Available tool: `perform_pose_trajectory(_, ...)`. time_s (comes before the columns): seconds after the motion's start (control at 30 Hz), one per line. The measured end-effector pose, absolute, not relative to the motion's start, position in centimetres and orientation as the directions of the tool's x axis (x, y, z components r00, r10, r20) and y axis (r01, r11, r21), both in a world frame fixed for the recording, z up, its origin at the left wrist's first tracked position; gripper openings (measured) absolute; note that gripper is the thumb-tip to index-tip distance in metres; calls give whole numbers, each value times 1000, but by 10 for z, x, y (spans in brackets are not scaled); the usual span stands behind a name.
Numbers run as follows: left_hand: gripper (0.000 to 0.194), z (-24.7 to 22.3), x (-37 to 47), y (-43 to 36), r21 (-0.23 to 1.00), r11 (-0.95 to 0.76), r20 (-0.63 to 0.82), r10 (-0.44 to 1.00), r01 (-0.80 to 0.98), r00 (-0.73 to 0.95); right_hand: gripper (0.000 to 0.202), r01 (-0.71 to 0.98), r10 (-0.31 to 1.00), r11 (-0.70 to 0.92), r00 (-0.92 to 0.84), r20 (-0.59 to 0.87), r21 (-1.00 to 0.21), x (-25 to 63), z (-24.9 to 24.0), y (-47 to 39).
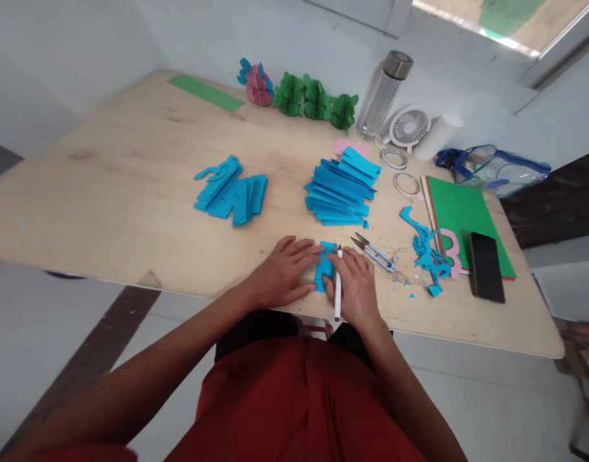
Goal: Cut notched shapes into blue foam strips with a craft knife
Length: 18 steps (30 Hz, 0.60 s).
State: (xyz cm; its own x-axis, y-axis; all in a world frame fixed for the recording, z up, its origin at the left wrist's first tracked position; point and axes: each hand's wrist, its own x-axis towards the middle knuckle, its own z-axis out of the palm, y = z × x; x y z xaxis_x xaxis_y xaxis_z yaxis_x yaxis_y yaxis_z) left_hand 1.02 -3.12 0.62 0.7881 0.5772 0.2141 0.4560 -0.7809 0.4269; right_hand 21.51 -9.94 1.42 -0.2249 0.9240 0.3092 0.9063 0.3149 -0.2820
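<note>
A small piece of blue paper (326,264) lies near the table's front edge, between my two hands. My left hand (285,273) rests with its fingers stretched out, the tips touching the paper's left side. A white marker pen (338,289) with a dark tip is held in my right hand (356,282), tip pointing away from me. Fingers of that hand also press on the paper's right side. Beyond the paper sits a pile of blue folded paper strips (341,189). Thread snips (374,252) lie just right of my right hand.
More blue folded paper (231,192) lies to the left. Blue scraps (426,253), a phone (487,266) and green sheets (468,208) are at right. Behind stand green paper ornaments (316,99), a glass bottle (384,96) and a small fan (410,126). Tape rolls (407,185) lie nearby.
</note>
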Motion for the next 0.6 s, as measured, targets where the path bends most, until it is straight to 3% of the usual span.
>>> perform_pose_trajectory(0.6,51,2,10,-28,431,-773,181,580,466,795,32,907,928,305,-215,303,-290,215,14,-99)
